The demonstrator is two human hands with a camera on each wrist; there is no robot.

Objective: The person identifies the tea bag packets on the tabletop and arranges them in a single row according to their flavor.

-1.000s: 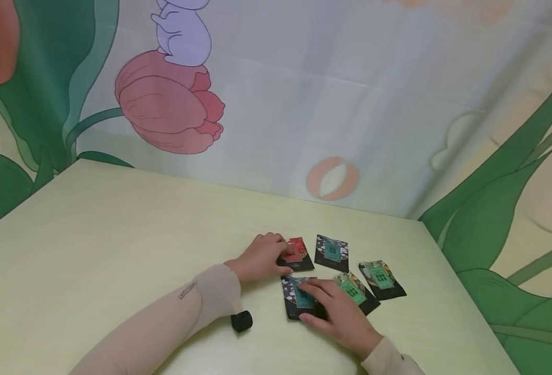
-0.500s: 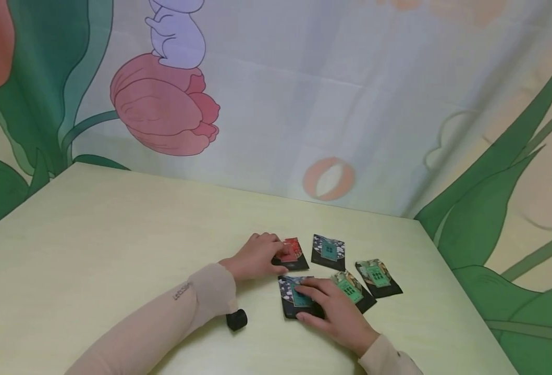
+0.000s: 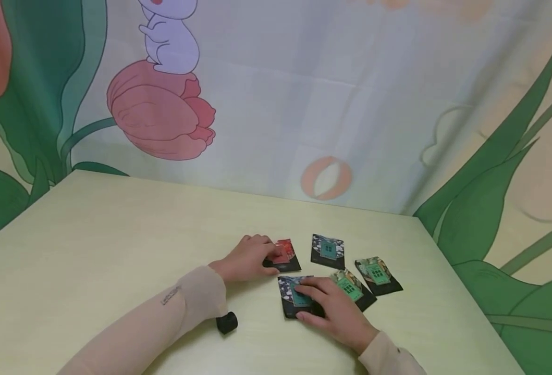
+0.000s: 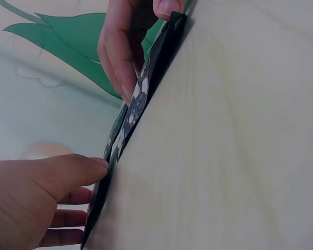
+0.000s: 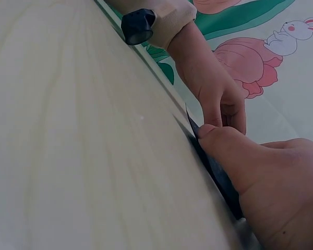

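Observation:
Several small flat packets lie on the table. My left hand (image 3: 247, 260) has its fingertips on the left part of a red and black packet (image 3: 289, 256), thumb at its front edge. My right hand (image 3: 339, 315) lies over a blue and black packet (image 3: 287, 294) nearer me, covering its right part. Just beyond that hand, a green and black packet (image 3: 353, 288) is partly hidden by it. In the right wrist view the right thumb (image 5: 224, 143) rests along the packet's edge. The left wrist view shows the left thumb (image 4: 78, 169) against a packet seen edge-on.
Another blue packet (image 3: 328, 251) lies behind, and a second green one (image 3: 379, 275) at the right. A black wrist device (image 3: 227, 323) sits under the left cuff. The pale table (image 3: 139, 234) backs onto a printed curtain (image 3: 266, 114) with flowers and a rabbit.
My left hand has slid a little to the left, and the red packet has moved left with it. The right hand and its blue packet stay in place. The head view has shifted slightly.

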